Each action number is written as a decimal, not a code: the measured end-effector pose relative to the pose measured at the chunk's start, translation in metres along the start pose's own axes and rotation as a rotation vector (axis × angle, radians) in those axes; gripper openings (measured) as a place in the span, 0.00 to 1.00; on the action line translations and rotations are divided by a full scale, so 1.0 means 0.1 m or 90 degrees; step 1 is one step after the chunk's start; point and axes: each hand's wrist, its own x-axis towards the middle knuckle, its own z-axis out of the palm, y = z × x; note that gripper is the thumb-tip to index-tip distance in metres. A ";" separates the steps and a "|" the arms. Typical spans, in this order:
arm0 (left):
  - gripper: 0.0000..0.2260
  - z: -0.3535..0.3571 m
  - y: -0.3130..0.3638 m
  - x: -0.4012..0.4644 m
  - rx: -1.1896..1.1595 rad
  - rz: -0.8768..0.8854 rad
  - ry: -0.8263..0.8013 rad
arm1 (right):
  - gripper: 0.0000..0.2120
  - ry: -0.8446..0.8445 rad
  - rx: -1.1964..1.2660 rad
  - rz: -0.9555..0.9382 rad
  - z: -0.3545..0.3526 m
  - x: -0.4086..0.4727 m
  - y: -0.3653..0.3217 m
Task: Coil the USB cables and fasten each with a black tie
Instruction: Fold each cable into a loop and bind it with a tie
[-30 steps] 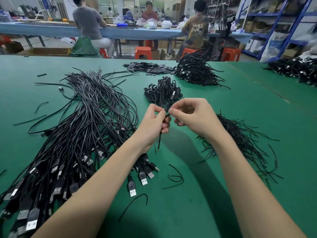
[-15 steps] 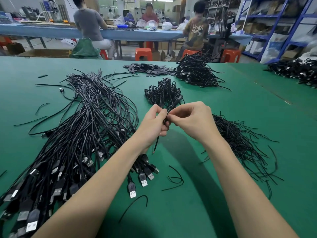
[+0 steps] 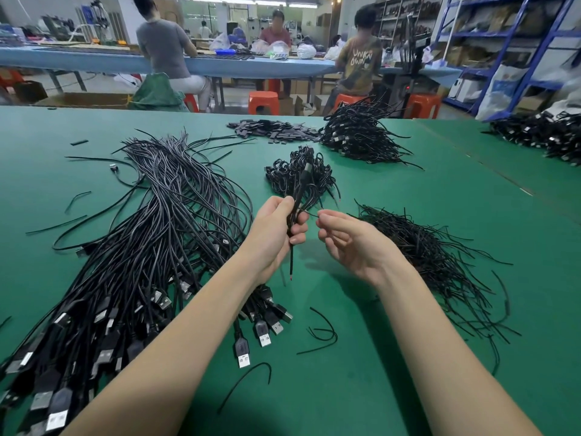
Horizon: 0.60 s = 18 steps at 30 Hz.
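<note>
Black cable is gripped in the left hand; the right hand pinches one tie. Three workers sit beyond the desk's far edge, one shirt reading "UNKN OWN".

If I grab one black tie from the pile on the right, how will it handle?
Probably light and wiry: strands in the tie pile stick up and hold kinks rather than lying limp. Likely to snag neighbours, since they lie crisscrossed. The loose ties on the green table keep curved shapes, so expect one to bend and stay bent.
</note>
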 end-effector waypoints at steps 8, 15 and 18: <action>0.11 -0.01 0.05 -0.05 0.005 -0.026 -0.084 | 0.20 -0.018 0.141 0.104 -0.03 0.08 0.02; 0.10 -0.01 0.05 -0.11 0.071 -0.093 -0.222 | 0.18 -0.071 -0.152 0.055 -0.23 0.22 -0.30; 0.08 -0.02 0.04 -0.10 0.086 -0.089 -0.253 | 0.16 -0.165 -0.380 0.024 -0.22 0.25 -0.65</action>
